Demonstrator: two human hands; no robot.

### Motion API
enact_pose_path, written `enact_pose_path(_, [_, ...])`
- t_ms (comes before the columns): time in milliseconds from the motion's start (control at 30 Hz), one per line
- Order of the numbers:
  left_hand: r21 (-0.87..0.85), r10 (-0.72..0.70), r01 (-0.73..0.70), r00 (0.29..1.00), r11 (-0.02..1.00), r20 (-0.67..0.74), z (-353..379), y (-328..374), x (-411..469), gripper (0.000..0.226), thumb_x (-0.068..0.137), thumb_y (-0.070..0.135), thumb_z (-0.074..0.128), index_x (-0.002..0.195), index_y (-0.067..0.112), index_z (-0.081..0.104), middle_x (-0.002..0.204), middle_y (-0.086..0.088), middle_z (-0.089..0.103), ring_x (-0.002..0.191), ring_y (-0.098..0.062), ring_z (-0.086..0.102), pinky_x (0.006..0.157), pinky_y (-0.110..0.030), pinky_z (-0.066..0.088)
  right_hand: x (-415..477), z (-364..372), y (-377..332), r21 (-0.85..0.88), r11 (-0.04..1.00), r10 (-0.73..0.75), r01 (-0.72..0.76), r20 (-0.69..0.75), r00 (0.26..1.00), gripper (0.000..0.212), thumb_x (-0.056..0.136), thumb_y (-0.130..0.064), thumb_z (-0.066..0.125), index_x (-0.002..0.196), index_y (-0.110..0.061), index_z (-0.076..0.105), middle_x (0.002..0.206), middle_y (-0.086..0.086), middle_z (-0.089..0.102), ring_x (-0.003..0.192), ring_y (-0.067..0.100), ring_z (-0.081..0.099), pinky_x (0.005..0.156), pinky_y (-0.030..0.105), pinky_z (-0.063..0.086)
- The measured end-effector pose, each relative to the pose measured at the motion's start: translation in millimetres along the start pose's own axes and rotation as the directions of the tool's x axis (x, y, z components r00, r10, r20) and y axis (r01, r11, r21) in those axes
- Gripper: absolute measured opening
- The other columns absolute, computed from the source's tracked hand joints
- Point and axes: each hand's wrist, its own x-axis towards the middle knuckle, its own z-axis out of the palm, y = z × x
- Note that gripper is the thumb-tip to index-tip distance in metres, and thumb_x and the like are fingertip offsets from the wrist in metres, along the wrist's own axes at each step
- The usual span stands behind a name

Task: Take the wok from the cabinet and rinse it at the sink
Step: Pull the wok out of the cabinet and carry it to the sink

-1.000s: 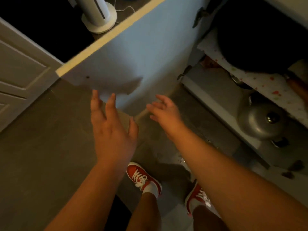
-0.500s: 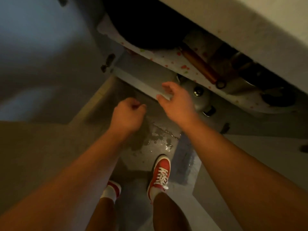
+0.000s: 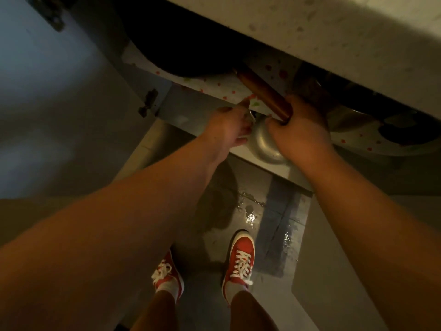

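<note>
The cabinet door (image 3: 59, 96) stands open at far left, its hinges showing. The black wok (image 3: 191, 51) sits on the upper shelf (image 3: 210, 86) – a liner with red spots – under the counter (image 3: 334, 39). The left hand (image 3: 230, 126) reaches to the shelf edge, fingers loosely curled; whether it grips anything I cannot tell. Just right, the right hand (image 3: 301, 132) is closed around the end of the wok's brown handle (image 3: 262, 91) – above a metal lid (image 3: 265, 144) below. Red shoes (image 3: 239, 256) stand on wet floor (image 3: 253, 211).
</note>
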Motion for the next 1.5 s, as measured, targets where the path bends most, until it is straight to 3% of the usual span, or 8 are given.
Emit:
enact_pose_path(133, [-0.110,-0.051,0.048,0.999,0.993,-0.019,2,17,17,0.030,0.092,0.046,0.058,0.095,0.017,0.065,0.076,0.000,0.074,0.074,-0.015,0.071,0.060,-0.029,0.055,-1,8,-7,0.199,0.973,0.099,-0.118,0.106,0.989,0.028,0.081,-0.035,0.069,0.104,-0.020,0.069,0.090,0.002,0.068,0.085,0.022,0.064,0.067,0.027,0.042])
enact_pose_path(267, [-0.205,-0.136,0.124,0.990,0.971,-0.044,-2,29,31,0.027,0.092,0.038,0.062,0.090,0.012,0.060,0.082,-0.008,0.068,0.070,-0.022,0.066,0.062,-0.033,0.054,-1,19,-27,0.490,0.808,0.151,-0.327,0.364,0.919,0.008,0.079,-0.022,0.076,0.075,-0.019,0.070,0.070,0.002,0.071,0.066,0.019,0.069,0.062,0.032,0.057])
enact_pose_path(367, [-0.261,-0.146,0.141,0.989,0.955,0.001,-13,30,37,0.020,0.095,0.026,0.061,0.087,0.009,0.054,0.073,-0.009,0.065,0.057,-0.020,0.062,0.055,-0.029,0.050,3,35,-44,0.535,0.699,0.147,-0.474,0.541,0.828,0.010,0.082,-0.015,0.075,0.081,-0.016,0.065,0.077,0.005,0.070,0.065,0.016,0.069,0.051,0.024,0.057])
enact_pose_path(533, [-0.259,-0.083,0.095,0.995,0.961,0.057,-31,34,44,0.008,0.093,0.014,0.061,0.087,0.009,0.059,0.072,-0.008,0.067,0.060,-0.018,0.068,0.050,-0.026,0.056,13,56,-69,0.575,0.441,0.121,-0.689,0.722,0.681,0.006,0.088,-0.006,0.061,0.085,-0.011,0.064,0.068,0.004,0.066,0.044,0.007,0.065,0.046,0.024,0.057])
enact_pose_path(700, [-0.205,-0.069,0.068,0.998,0.976,0.003,-36,39,55,0.004,0.092,0.012,0.060,0.088,0.011,0.060,0.069,-0.006,0.062,0.040,-0.011,0.064,0.042,-0.020,0.050,19,64,-78,0.494,0.491,0.161,-0.717,0.758,0.632,0.010,0.088,-0.008,0.058,0.078,-0.012,0.057,0.042,-0.004,0.053,0.030,0.005,0.051,0.037,0.017,0.047])
enact_pose_path(900, [0.026,0.046,-0.045,0.997,0.999,-0.054,-38,34,51,0.011,0.093,0.016,0.056,0.084,0.010,0.059,0.062,-0.005,0.057,0.030,-0.006,0.053,0.034,-0.014,0.039,9,75,-81,0.501,0.570,0.231,-0.651,0.662,0.713,0.020,0.083,-0.003,0.059,0.064,-0.011,0.055,0.033,-0.004,0.045,0.026,0.007,0.041,0.035,0.016,0.040])
enact_pose_path(1267, [0.096,-0.018,0.022,0.999,0.995,-0.043,-53,-10,-17,0.027,0.087,0.015,0.058,0.061,0.012,0.058,0.038,0.005,0.056,0.034,-0.006,0.056,0.034,-0.017,0.042,-77,68,-92,0.458,0.552,0.279,-0.696,0.685,0.672,0.020,0.084,-0.002,0.055,0.067,-0.012,0.052,0.047,0.002,0.045,0.034,0.011,0.043,0.035,0.019,0.039])
enact_pose_path(1500, [0.184,-0.123,0.126,0.992,0.975,-0.028,-61,-41,-115,0.028,0.086,0.013,0.057,0.058,0.011,0.057,0.046,-0.001,0.058,0.036,-0.009,0.055,0.040,-0.019,0.042,-169,46,-93,0.380,0.583,0.323,-0.718,0.703,0.634,0.017,0.082,-0.007,0.059,0.066,-0.012,0.057,0.046,0.001,0.051,0.036,0.012,0.050,0.040,0.025,0.045])
